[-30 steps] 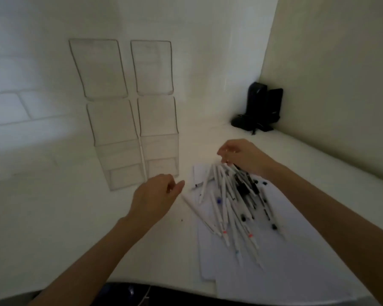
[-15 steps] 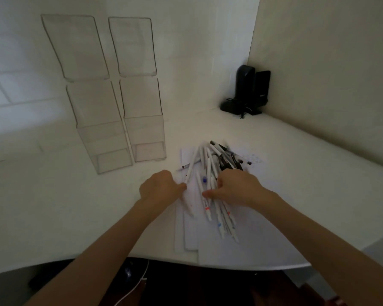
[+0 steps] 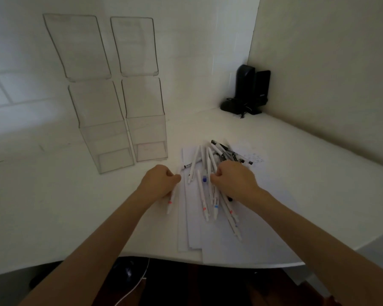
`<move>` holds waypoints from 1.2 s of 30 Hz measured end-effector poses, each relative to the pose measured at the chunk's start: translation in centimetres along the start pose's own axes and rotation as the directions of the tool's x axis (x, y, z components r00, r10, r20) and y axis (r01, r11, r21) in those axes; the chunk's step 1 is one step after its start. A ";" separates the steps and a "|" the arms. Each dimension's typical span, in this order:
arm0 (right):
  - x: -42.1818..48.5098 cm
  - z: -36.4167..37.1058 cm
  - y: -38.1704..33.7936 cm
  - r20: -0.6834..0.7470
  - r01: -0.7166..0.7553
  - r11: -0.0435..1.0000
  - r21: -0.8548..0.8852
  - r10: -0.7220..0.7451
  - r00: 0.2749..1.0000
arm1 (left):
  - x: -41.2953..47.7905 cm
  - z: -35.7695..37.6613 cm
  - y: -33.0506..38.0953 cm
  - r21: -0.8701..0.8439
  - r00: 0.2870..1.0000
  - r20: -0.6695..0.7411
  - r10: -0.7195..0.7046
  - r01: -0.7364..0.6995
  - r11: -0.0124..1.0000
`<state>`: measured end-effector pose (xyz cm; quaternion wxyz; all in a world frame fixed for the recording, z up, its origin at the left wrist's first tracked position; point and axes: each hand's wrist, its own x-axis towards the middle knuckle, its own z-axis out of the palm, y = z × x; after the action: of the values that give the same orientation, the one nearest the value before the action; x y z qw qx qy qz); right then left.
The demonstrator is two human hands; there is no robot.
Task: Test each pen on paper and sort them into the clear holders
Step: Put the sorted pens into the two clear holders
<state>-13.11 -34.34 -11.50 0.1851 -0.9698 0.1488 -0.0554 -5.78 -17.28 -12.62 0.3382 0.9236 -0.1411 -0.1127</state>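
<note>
A heap of white pens [image 3: 210,166] with red, blue and black marks lies on loose sheets of paper [image 3: 248,235] on the white desk. My left hand [image 3: 158,183] is closed around one white pen with a red mark [image 3: 171,203], just left of the paper's edge. My right hand [image 3: 234,178] rests on the heap, its fingers pinched over several pens; which pen it grips is hidden. Two clear holders, a left one [image 3: 107,149] and a right one [image 3: 148,138], stand against the wall behind my left hand.
A black device with a cable [image 3: 249,91] sits in the desk's far right corner. The desk's front edge [image 3: 142,256] curves just below my forearms, and the paper overhangs it slightly. A white cable [image 3: 131,290] hangs under the desk.
My right hand has moved back from the far end of the heap to its near middle. My left hand has closed on a white pen and drawn it left, off the paper.
</note>
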 end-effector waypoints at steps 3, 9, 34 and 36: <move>-0.1 0.0 0.0 -0.007 0.112 0.994 0.015 -0.112 0.994 | 0.7 0.4 -0.3 0.112 1.000 -0.006 0.025 -0.024 0.993; -1.2 -2.0 1.8 0.267 0.590 0.807 0.031 -0.575 0.773 | -0.1 -0.7 -2.3 0.173 0.897 0.056 0.438 -0.441 0.881; 1.7 -2.3 1.9 -0.597 0.565 0.784 0.258 -0.330 0.731 | 1.4 0.7 0.5 0.420 0.047 0.540 0.841 -0.880 -0.220; 1.7 -2.8 1.2 -0.595 0.507 0.782 0.362 -0.225 0.772 | 1.2 0.5 0.4 0.450 0.027 0.514 0.857 -0.859 -0.243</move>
<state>-12.33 -36.91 -9.30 0.3687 -0.8440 -0.0261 -0.3887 -4.89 -18.24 -12.83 -0.0528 0.5941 -0.7727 0.2172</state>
